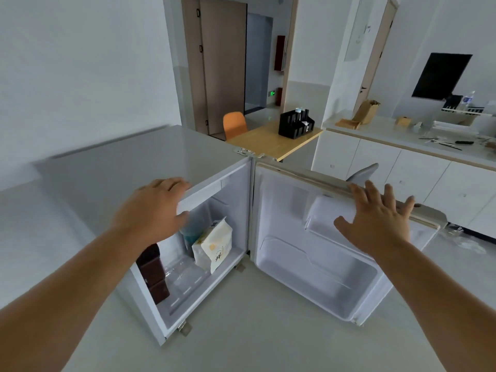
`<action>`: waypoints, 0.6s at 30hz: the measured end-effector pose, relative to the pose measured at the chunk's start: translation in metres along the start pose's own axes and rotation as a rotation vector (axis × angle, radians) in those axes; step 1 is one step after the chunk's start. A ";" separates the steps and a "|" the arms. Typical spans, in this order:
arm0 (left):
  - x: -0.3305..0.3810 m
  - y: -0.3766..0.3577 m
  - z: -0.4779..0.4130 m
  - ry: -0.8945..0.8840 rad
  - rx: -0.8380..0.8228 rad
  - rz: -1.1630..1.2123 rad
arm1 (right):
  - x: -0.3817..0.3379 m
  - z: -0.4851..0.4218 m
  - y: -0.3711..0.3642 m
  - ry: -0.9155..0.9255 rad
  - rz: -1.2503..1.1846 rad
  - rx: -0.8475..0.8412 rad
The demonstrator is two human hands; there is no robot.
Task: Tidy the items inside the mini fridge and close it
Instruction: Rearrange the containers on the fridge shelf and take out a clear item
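We have the mini fridge point(150, 167) standing on the pale floor below us, its door point(319, 253) swung wide open to the right. Inside, a white paper-wrapped pack point(213, 244) stands upright toward the right wall, dark brown boxes point(153, 272) are stacked against the left wall, and something bluish sits behind the pack, too hidden to name. Clear plastic lies between them on the fridge floor.

We judge the door to be the thing in hand now: a rigid, light panel on a hinge, smooth and a little slippery on its liner, so it should swing freely with a flat push rather than a pinch. The best hold looks like the top edge near the free corner, far from the hinge, where a small push turns it easily. The pack looks soft and light, likely to crumple if squeezed; the boxes look stiff and easy to slide.

Our right hand point(375, 221) is spread wide, fingers fanned over the door's top edge and seal, palm against the inner liner, holding nothing. Our left hand point(158, 208) is loosely curved, fingers draped over the front top edge of the cabinet, thumb below the lip, steadying it rather than gripping any item.
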State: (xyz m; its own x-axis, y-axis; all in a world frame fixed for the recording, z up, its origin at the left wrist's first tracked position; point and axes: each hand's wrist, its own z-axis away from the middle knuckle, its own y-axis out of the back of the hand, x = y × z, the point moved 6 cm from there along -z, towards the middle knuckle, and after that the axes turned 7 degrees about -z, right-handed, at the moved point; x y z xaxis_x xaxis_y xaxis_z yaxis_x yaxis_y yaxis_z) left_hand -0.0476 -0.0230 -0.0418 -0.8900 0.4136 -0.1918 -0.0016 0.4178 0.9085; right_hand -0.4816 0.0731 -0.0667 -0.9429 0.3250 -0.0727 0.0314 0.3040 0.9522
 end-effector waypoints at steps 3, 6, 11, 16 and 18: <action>0.048 -0.017 0.044 -0.103 0.255 0.280 | -0.044 0.027 -0.008 0.194 -0.358 0.307; 0.076 -0.089 0.067 0.070 0.059 0.461 | -0.125 0.052 -0.048 0.357 -0.510 0.245; 0.066 -0.219 0.068 0.484 -0.290 0.679 | -0.233 0.050 -0.157 0.268 -0.565 -0.336; 0.050 -0.293 0.049 0.826 -0.308 0.865 | -0.285 -0.002 -0.245 -0.064 -0.640 -0.671; 0.048 -0.311 0.040 0.892 -0.305 0.932 | -0.300 -0.022 -0.269 -0.118 -0.660 -0.727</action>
State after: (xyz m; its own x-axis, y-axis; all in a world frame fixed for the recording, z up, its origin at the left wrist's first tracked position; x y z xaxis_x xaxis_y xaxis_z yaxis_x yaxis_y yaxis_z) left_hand -0.0721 -0.1009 -0.3488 -0.6057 -0.2743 0.7469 0.7722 0.0238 0.6349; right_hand -0.2143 -0.1259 -0.2941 -0.6578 0.3875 -0.6459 -0.7371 -0.1548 0.6578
